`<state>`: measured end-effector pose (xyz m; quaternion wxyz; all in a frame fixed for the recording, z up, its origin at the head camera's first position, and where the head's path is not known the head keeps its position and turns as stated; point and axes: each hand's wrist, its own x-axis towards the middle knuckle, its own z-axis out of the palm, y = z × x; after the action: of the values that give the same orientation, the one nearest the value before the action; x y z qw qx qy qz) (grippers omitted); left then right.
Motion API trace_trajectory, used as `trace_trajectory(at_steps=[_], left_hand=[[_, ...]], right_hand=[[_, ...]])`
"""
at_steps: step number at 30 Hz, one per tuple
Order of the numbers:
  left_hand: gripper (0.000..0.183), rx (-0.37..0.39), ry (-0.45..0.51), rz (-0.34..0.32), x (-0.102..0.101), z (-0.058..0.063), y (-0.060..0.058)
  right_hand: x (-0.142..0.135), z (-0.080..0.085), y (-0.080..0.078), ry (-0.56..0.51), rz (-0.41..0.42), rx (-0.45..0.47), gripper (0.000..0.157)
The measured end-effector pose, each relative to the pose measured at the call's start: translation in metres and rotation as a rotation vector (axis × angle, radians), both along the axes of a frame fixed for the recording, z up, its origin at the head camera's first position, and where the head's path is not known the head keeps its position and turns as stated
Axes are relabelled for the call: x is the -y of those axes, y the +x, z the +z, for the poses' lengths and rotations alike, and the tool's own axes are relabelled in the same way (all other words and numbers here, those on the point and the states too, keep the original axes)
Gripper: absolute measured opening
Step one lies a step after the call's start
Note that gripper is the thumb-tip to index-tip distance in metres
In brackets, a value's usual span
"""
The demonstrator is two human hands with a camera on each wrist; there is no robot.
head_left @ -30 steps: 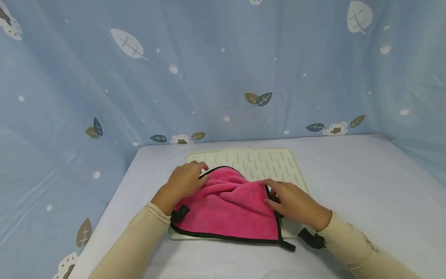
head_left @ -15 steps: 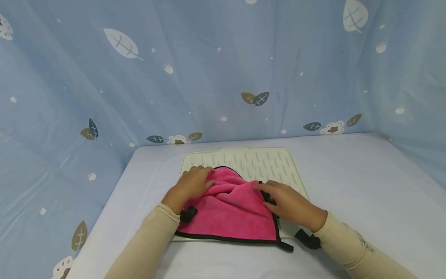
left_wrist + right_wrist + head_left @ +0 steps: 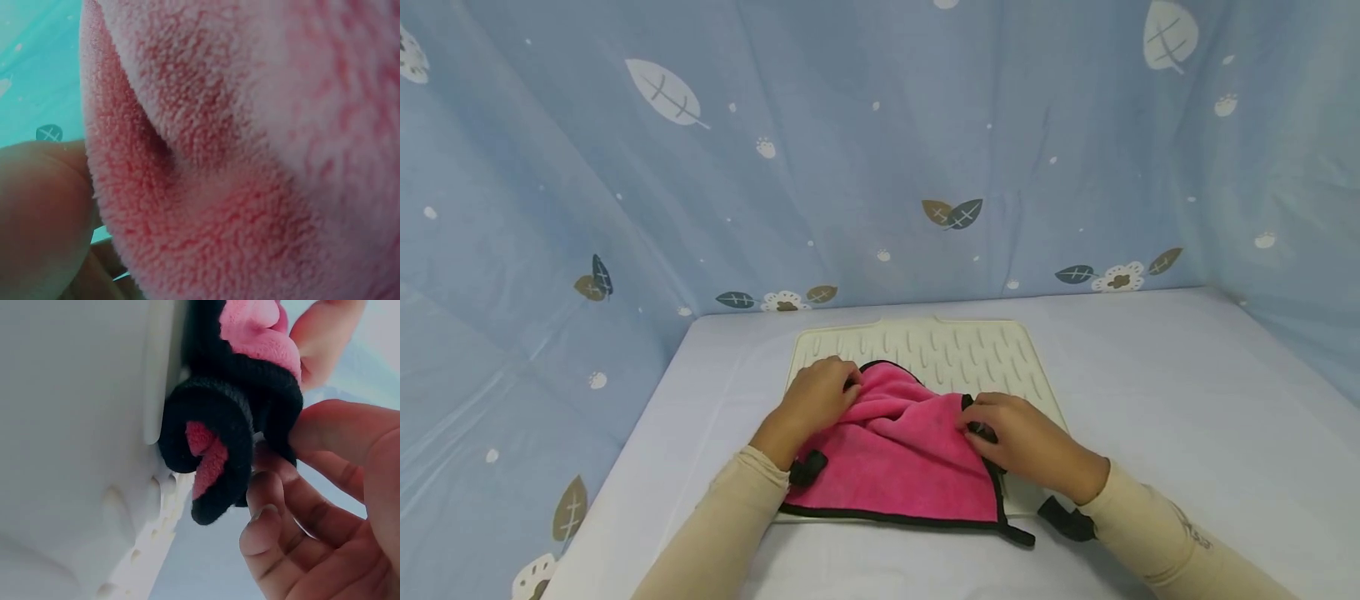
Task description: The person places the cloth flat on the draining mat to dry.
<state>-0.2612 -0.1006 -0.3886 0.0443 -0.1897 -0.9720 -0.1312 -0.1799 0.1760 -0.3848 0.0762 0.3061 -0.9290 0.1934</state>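
A pink plush cloth (image 3: 917, 475) with black edging lies rumpled over a cream ribbed mat (image 3: 985, 346). My left hand (image 3: 820, 396) grips its far left edge, fingers curled over and partly out of sight. Close up in the left wrist view, a fold of the cloth (image 3: 206, 206) fills most of the picture beside a blurred digit (image 3: 44, 212). My right hand (image 3: 1026, 437) pinches the right black edge. In the right wrist view, thumb and fingers (image 3: 312, 506) hold this edge, and the cloth's border (image 3: 212, 419) curls into a roll against the mat.
The mat lies on a white-covered table (image 3: 1157, 375). A blue curtain (image 3: 850, 167) with leaf prints stands behind and along the left side. A black loop (image 3: 1018, 535) sticks out from the cloth's near right corner. Dark wrist mounts (image 3: 1067, 518) sit by both sleeves.
My left hand has shifted right, drawing the cloth's left side inward. The right hand's fingers moved slightly left, then drew together on the edge.
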Motion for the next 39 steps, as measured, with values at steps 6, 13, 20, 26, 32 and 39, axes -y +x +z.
trace_trajectory(at_steps=[6, 13, 20, 26, 32, 39], left_hand=[[0.006, -0.060, 0.079, 0.037, 0.001, 0.005, 0.000], [0.009, -0.154, 0.123, 0.083, 0.008, 0.008, -0.003], [0.009, -0.211, 0.161, 0.138, 0.014, 0.011, -0.004], [0.009, -0.229, 0.165, 0.181, 0.021, 0.019, -0.004], [0.011, -0.210, 0.172, 0.233, 0.030, 0.019, -0.006], [0.020, -0.151, 0.148, 0.202, 0.032, 0.013, -0.011]], right_hand=[[0.001, 0.000, 0.002, -0.022, 0.018, 0.026, 0.014], [0.003, -0.001, 0.006, 0.005, 0.045, 0.076, 0.021], [0.004, -0.001, 0.006, 0.030, 0.056, 0.112, 0.031], [0.004, -0.001, 0.006, 0.036, 0.058, 0.100, 0.033], [0.004, -0.003, 0.007, 0.034, 0.050, 0.193, 0.037], [0.002, -0.007, 0.005, 0.032, 0.049, 0.232, 0.044]])
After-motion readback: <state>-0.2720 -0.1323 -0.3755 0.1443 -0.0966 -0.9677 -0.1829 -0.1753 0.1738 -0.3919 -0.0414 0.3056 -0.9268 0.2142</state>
